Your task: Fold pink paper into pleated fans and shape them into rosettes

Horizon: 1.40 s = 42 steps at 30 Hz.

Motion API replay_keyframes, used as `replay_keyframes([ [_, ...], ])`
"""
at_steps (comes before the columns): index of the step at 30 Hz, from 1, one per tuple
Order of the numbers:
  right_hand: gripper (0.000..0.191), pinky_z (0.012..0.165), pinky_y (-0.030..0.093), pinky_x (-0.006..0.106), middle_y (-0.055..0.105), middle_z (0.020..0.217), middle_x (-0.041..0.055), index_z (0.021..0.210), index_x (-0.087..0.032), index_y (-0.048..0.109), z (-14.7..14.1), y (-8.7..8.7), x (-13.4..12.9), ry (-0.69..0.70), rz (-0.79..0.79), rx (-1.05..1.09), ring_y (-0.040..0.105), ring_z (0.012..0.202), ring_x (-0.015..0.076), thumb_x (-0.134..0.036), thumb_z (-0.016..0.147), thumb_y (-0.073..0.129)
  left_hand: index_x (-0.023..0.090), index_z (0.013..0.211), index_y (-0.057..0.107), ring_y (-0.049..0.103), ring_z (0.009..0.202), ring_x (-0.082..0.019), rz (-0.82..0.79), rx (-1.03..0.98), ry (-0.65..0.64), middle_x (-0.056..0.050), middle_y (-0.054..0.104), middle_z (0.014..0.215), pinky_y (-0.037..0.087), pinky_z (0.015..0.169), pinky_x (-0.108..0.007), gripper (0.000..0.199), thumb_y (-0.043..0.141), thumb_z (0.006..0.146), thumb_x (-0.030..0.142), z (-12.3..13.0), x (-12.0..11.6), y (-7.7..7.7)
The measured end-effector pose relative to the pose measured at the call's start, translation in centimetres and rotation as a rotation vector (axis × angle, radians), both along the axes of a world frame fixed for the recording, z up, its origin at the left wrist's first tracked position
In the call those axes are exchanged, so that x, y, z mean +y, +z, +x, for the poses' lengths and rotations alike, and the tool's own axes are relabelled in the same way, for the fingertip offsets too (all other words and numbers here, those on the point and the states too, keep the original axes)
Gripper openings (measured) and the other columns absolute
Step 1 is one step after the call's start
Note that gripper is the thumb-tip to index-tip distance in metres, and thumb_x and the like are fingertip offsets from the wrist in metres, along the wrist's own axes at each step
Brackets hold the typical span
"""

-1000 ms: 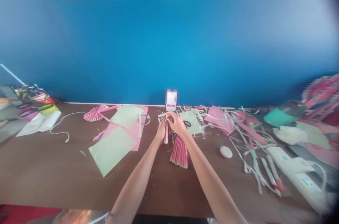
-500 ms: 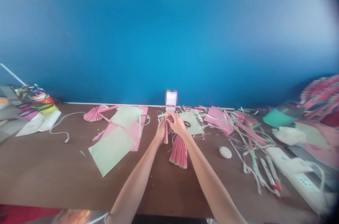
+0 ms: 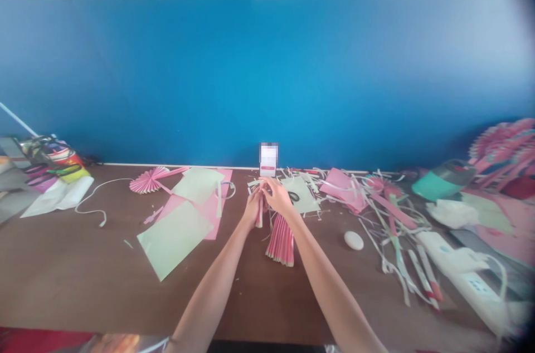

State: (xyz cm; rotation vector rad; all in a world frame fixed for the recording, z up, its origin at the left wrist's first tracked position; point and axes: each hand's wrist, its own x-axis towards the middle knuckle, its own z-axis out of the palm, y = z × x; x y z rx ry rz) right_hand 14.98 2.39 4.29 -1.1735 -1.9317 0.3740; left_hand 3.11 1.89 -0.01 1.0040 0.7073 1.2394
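Observation:
Both hands meet near the middle of the brown table, in front of a propped phone [image 3: 268, 159]. My left hand [image 3: 253, 206] is closed around a narrow folded pink paper strip [image 3: 259, 218], whose lower end sticks out below the fingers. At the strip's top, my right hand [image 3: 276, 195] pinches with thumb and forefinger; the fingertips partly cover the spot. A pleated pink paper fan [image 3: 281, 241] lies just below my right hand, partly behind the wrist. Black scissor handles [image 3: 293, 196] show to the right, on a pale green sheet [image 3: 305, 189].
To the left lie green paper [image 3: 175, 239], pink paper [image 3: 223, 197], a pink fan [image 3: 147, 181] and a white cable [image 3: 90, 211]. On the right are paper scraps [image 3: 388, 230], a white oval object [image 3: 354, 240], markers [image 3: 424, 280] and a power strip [image 3: 460, 275]. A blue partition [image 3: 267, 74] stands behind.
The view has shifted slightly. Both hands stay together at the pink strip, with only small finger movement; nothing is visibly let go.

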Motion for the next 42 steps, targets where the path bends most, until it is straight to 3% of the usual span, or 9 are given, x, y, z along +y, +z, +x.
replay_keyframes([
  [11,0.046,0.086,0.045,0.035,0.066,0.100,0.0040,0.133,-0.029,0.048,0.54,0.20,-0.08,0.013,0.038,-0.088,0.057,0.100,0.0213,-0.012,0.090,0.045,0.014,0.084,0.058,0.045,0.038,-0.009,-0.031,0.006,-0.057,0.002,0.053,0.051,0.034,0.039,-0.022,0.037,0.056,0.084,0.051,-0.30,0.00,0.33],
  [19,0.048,0.088,0.045,0.035,0.063,0.109,0.0053,0.134,-0.028,0.045,0.26,-0.14,-0.01,0.020,0.010,-0.072,0.056,0.103,0.0202,-0.010,0.090,0.044,0.013,0.095,0.059,0.046,0.039,-0.008,-0.056,-0.055,-0.083,0.002,0.054,0.055,0.036,0.041,-0.021,0.037,0.059,0.083,0.048,-0.25,-0.15,0.54],
  [27,0.050,0.083,0.047,0.033,0.064,0.107,0.0039,0.136,-0.029,0.043,0.05,-0.29,0.05,-0.001,0.004,-0.018,0.059,0.092,0.0179,-0.011,0.089,0.046,0.015,0.119,0.055,0.046,0.043,-0.008,-0.047,-0.069,-0.069,0.003,0.052,0.059,0.037,0.043,-0.021,0.047,0.058,0.085,0.047,-0.12,0.06,0.08],
  [42,0.055,0.081,0.048,0.033,0.060,0.113,0.0054,0.139,-0.030,0.038,-0.03,-0.11,-0.07,0.037,-0.025,-0.019,0.058,0.093,0.0188,-0.009,0.089,0.040,0.016,0.121,0.057,0.043,0.044,-0.007,-0.035,-0.057,-0.064,0.003,0.049,0.061,0.035,0.043,-0.021,0.049,0.058,0.084,0.048,-0.01,0.11,-0.11],
])
